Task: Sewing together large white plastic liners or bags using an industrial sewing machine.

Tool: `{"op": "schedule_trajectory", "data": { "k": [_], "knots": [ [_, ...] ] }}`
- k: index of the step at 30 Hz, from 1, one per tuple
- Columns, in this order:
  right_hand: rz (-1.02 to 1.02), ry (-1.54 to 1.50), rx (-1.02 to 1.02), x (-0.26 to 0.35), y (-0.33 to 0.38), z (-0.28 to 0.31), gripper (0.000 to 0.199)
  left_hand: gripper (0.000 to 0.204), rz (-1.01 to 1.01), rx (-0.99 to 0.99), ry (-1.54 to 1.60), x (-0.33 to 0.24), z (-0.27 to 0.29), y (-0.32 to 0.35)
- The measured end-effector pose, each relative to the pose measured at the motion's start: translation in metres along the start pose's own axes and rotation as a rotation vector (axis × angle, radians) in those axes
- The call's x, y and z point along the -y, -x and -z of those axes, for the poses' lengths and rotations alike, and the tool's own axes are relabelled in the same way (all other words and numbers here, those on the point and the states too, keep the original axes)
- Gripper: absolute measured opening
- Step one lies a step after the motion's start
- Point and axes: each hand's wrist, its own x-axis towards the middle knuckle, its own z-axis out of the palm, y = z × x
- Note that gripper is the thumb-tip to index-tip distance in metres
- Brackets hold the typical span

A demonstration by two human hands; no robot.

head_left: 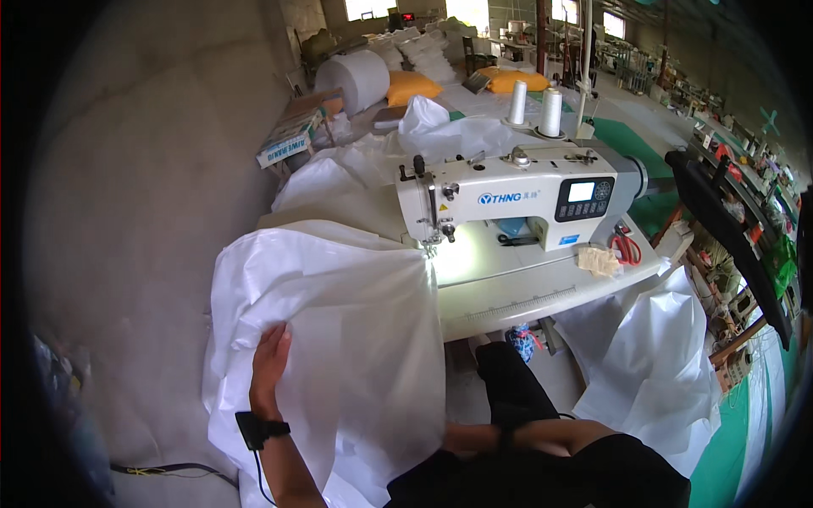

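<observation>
A large sheet of shiny white woven plastic (356, 339) hangs off the left end of the sewing machine table, one edge lying under the machine's needle area. My left hand (271, 349) rests flat against the sheet's left part, fingers stretched and close together. My right hand (467, 437) reaches leftward behind the sheet's lower edge; its fingers are hidden there. The white sewing machine (500, 193) stands beyond, its lamp lighting the bed beside the needle and its small screen lit.
Red-handled scissors (625, 247), a beige cloth piece (599, 261) and a black-handled tool (517, 240) lie on the machine table. Two white thread cones (550, 113) stand behind. More white sheeting (648, 339) hangs at right. A bare wall (152, 212) rises at left.
</observation>
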Motion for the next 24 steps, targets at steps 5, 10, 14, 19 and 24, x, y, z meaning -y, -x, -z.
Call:
{"op": "schedule_trajectory", "data": {
  "k": [5,10,14,19,24],
  "knots": [
    [0.145,0.187,0.485,0.000,0.054,-0.016,0.050,0.046,-0.025,0.069,-0.267,0.008,-0.014,-0.014],
    [0.116,0.342,0.665,0.028,0.082,-0.073,0.046,0.055,0.236,0.142,-0.373,-0.017,-0.013,-0.028],
    [0.024,0.270,0.687,0.029,0.110,-0.038,0.042,0.049,0.364,0.179,-0.652,-0.077,0.003,-0.019],
    [-0.023,0.105,0.243,0.011,0.100,0.008,0.041,0.024,-0.205,-0.352,-0.198,-0.204,-0.029,0.041],
    [0.326,0.177,-0.019,0.036,0.085,0.000,0.036,0.026,-0.138,-0.071,-0.027,-0.281,-0.093,0.108]
  ]
}}
